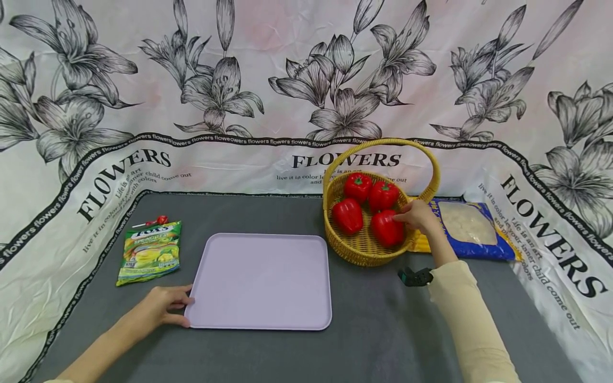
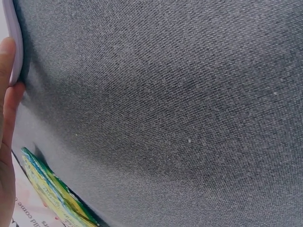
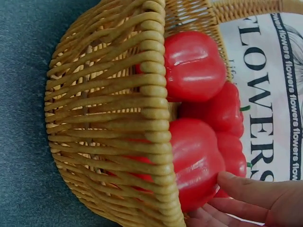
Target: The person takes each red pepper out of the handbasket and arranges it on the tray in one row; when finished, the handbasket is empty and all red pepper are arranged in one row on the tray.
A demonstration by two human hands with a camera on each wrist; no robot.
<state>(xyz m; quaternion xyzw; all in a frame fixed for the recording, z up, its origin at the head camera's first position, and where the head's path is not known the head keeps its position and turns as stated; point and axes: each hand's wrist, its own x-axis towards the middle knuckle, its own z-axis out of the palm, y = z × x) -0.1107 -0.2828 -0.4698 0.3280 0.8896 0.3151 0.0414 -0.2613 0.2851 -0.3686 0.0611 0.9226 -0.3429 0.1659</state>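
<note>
Several red bell peppers lie in a yellow wicker basket [image 1: 356, 257] with a tall handle. My right hand [image 1: 417, 215] reaches over the basket's right rim and grips the front right bell pepper [image 1: 387, 230]. In the right wrist view, the thumb lies against that bell pepper [image 3: 195, 163], with fingers below, partly hidden. A pale lilac rectangular tray [image 1: 258, 282] lies flat, left of the basket. My left hand [image 1: 160, 307] touches the tray's left edge, thumb near the front corner. In the left wrist view, fingertips rest against the tray's rim [image 2: 18, 47].
A green and yellow candy bag [image 1: 149, 252] lies left of the tray, with a small red item [image 1: 162, 219] behind it. A blue and yellow packet [image 1: 471, 229] lies right of the basket. Flower-printed cloth [image 1: 268, 165] borders the grey table surface [image 1: 364, 330].
</note>
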